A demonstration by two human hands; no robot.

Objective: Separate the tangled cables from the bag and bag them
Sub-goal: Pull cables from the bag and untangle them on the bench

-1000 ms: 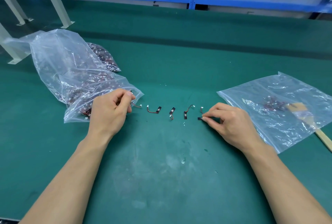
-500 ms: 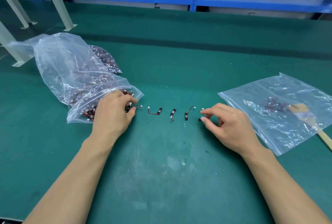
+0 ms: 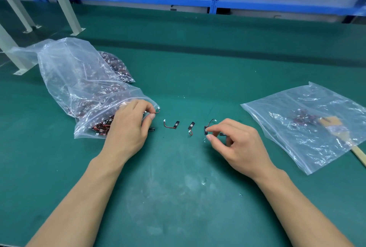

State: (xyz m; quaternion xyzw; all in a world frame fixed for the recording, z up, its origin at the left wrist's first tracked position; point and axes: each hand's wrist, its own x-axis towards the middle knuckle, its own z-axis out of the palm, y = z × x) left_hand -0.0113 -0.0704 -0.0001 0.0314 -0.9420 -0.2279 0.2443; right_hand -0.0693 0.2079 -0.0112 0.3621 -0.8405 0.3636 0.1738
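A large clear bag [image 3: 65, 72] full of tangled red-and-black cables lies at the left. My left hand [image 3: 128, 128] rests at its mouth and pinches a short cable [image 3: 157, 110] with a red wire and a white plug. A row of separated cables lies on the green mat: one [image 3: 171, 125], another [image 3: 191, 127], a third [image 3: 211, 121]. My right hand [image 3: 235, 143] holds its index tip and thumb around the black end of that third cable. Another black piece [image 3: 221, 134] shows behind the fingers. A flatter clear bag [image 3: 287, 112] at the right holds a few cables [image 3: 303, 117].
A wooden-handled brush [image 3: 358, 152] lies at the right bag's far side, its head under the plastic. Grey frame legs [image 3: 65, 7] stand at the back left. A blue shelf [image 3: 198, 1] with black trays of white-capped parts runs along the back.
My right hand let go of the rightmost cable and shifted left to the one beside it. My left hand drew a cable out at the bag's mouth.
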